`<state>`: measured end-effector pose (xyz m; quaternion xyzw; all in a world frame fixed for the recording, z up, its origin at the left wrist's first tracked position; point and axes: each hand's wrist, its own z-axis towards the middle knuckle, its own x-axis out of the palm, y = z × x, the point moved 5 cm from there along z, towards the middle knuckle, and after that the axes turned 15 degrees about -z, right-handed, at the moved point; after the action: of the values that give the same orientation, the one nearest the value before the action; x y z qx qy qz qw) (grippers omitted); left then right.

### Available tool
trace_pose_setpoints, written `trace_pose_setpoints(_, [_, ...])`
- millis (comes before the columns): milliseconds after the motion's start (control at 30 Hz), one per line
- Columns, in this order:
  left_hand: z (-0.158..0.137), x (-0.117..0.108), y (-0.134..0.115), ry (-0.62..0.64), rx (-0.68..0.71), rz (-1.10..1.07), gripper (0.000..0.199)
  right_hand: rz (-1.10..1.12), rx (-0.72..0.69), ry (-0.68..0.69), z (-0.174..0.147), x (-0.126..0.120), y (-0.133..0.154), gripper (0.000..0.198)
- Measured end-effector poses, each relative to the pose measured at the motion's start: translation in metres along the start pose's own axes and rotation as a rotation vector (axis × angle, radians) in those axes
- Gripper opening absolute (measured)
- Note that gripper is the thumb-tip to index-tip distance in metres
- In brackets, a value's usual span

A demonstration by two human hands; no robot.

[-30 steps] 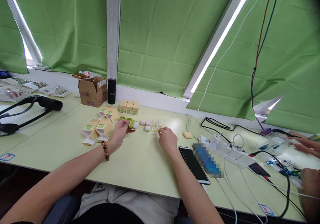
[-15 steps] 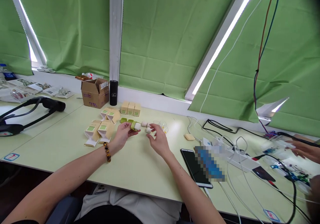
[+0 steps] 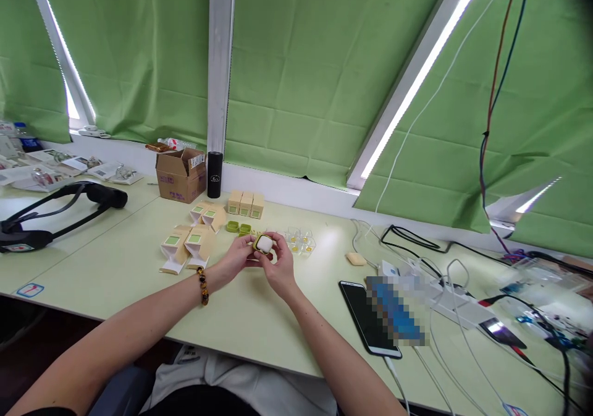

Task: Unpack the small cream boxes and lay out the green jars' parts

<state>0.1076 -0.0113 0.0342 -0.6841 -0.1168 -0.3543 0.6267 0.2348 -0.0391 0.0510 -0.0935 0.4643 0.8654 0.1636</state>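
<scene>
Between my two hands is a small olive-green square case (image 3: pixel 258 247) with a white rounded piece (image 3: pixel 264 244) seated in it, tilted towards me. The fingers of my left hand (image 3: pixel 237 257) close on its left side. My right hand (image 3: pixel 280 266) grips its right side, thumb at the front edge. Just behind lie more small green cases (image 3: pixel 238 227), and to the right several clear cups (image 3: pixel 300 241) with yellow bits in them. Open card boxes (image 3: pixel 197 243) with green labels stand left of my left hand.
Three closed small boxes (image 3: pixel 245 204) stand further back, near a brown carton (image 3: pixel 180 178) and a black cylinder (image 3: pixel 214 175). At right are a phone (image 3: pixel 368 320), a power strip (image 3: pixel 447 298) and tangled cables. A black headset (image 3: pixel 88 193) lies far left.
My right hand has moved left and joined the left hand on the green case. The case has turned to show its white face. A co-worker's hand at far right has left view.
</scene>
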Motion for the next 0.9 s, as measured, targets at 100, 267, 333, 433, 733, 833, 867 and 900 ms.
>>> trace_pose_setpoints(100, [-0.002, -0.003, -0.011, -0.043, 0.191, 0.132, 0.026, -0.038, -0.046, -0.041, 0.000, -0.010, 0.003, 0.042])
trace_pose_setpoints(267, [-0.015, 0.003, -0.037, 0.012, 0.618, 0.509, 0.030, -0.035, -0.031, -0.033, 0.001, -0.015, 0.000, 0.039])
trace_pose_setpoints(333, [-0.022, 0.010, -0.042, 0.067, 0.712, 0.637, 0.033, -0.003, -0.013, -0.013, 0.001, -0.013, -0.003, 0.040])
trace_pose_setpoints(433, [-0.030, 0.020, -0.043, 0.180, 0.752, 0.727, 0.038, -0.026, -0.001, 0.000, 0.001, -0.010, -0.006, 0.041])
trace_pose_setpoints(733, [-0.027, 0.016, -0.034, 0.239, 0.878, 0.893, 0.049, -0.142, -0.070, -0.082, -0.001, -0.015, -0.003, 0.040])
trace_pose_setpoints(833, [-0.024, 0.009, -0.031, 0.204, 0.895, 0.935, 0.047, -0.118, -0.060, -0.098, -0.001, -0.016, -0.005, 0.038])
trace_pose_setpoints(867, [-0.023, 0.009, -0.031, 0.199, 0.898, 0.945, 0.046, -0.097, -0.050, -0.097, 0.000, -0.015, -0.006, 0.038])
trace_pose_setpoints(900, [-0.023, 0.008, -0.030, 0.196, 0.902, 0.953, 0.043, -0.065, -0.032, -0.092, 0.001, -0.015, -0.008, 0.037])
